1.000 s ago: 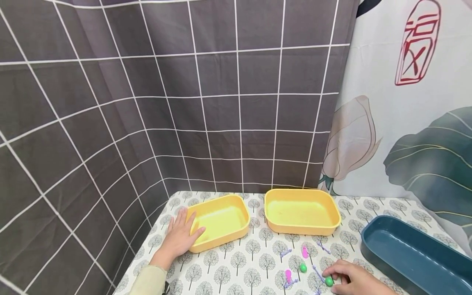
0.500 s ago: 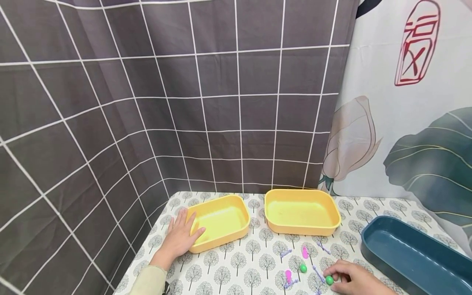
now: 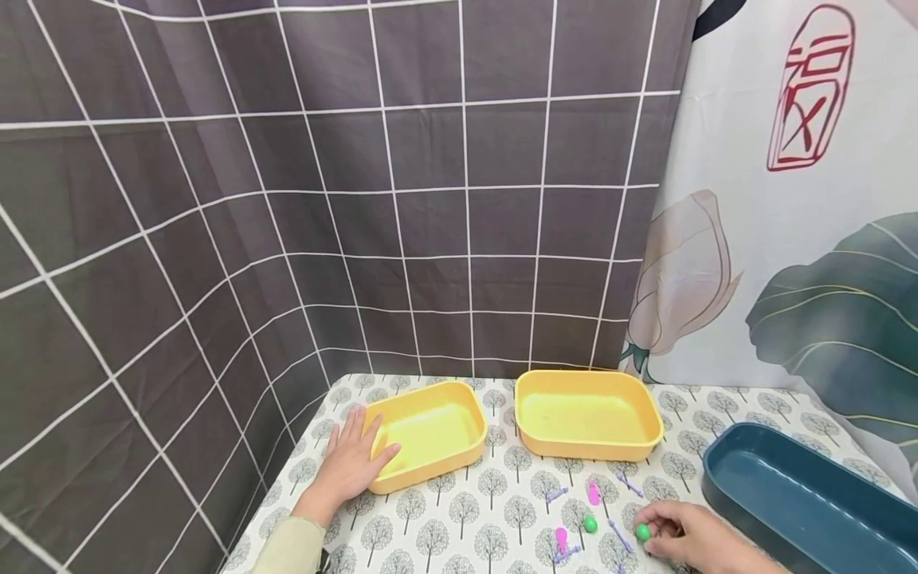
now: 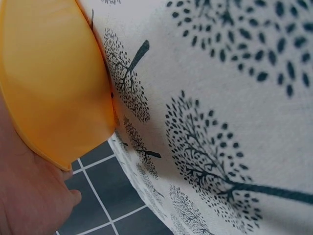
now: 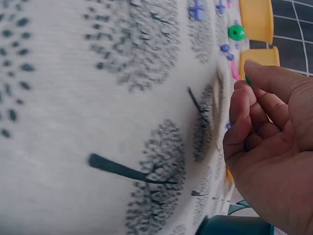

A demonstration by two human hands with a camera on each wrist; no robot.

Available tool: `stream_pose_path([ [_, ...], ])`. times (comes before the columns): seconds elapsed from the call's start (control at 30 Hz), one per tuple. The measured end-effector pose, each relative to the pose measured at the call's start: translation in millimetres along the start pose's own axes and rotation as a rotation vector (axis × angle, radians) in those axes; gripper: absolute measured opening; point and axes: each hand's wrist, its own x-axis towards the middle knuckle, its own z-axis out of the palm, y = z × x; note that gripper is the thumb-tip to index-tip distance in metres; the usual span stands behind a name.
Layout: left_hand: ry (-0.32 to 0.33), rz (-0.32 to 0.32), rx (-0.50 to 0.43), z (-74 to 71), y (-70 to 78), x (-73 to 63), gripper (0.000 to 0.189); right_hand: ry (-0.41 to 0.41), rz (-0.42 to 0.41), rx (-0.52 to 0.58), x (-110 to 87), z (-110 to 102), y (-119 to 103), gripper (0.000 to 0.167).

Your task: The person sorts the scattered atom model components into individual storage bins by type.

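Our right hand (image 3: 687,532) pinches a green ball (image 3: 642,532) between thumb and forefinger, the other fingers curled in; over the last half second we have shifted it slightly to the far side, and it seems raised, though we cannot be sure it has left the cloth (image 3: 502,485). For the work, we judge that this piece is secured, parted from the purple rod (image 3: 620,536) just left of it. Further left, another green ball (image 3: 590,524) and a pink piece (image 3: 561,540) lie loose, unmoved. The blue tray (image 3: 803,478) stands to the right, the right yellow tray (image 3: 588,450) on the far side. Our left hand (image 3: 350,466), fingers straight and apart, still rests on the left yellow tray's (image 3: 430,471) left rim.
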Motion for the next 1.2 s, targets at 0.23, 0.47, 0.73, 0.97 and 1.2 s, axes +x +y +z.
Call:
stream_pose_path([
  [0.23,-0.019,-0.020,-0.019,-1.5,2.5,0.3,0.083,0.038,0.001,0.009,1.5,-6,-8,0.020],
  [0.47,-0.020,-0.022,-0.015,-3.2,4.0,0.0,0.082,0.075,0.014,0.004,4.9,-5,-13,0.023],
  [0.73,-0.005,-0.019,-0.019,-4.1,6.2,-2.7,0.079,0.116,-0.045,-0.087,11.8,-3,-23,0.023],
  [0.97,0.017,-0.009,-0.034,-4.9,8.4,-4.4,0.076,0.135,-0.049,-0.090,18.3,-3,-33,0.026],
  [1.2,0.000,-0.015,-0.029,-4.7,6.3,-3.4,0.078,0.148,-0.106,-0.116,27.2,0,-41,0.023],
])
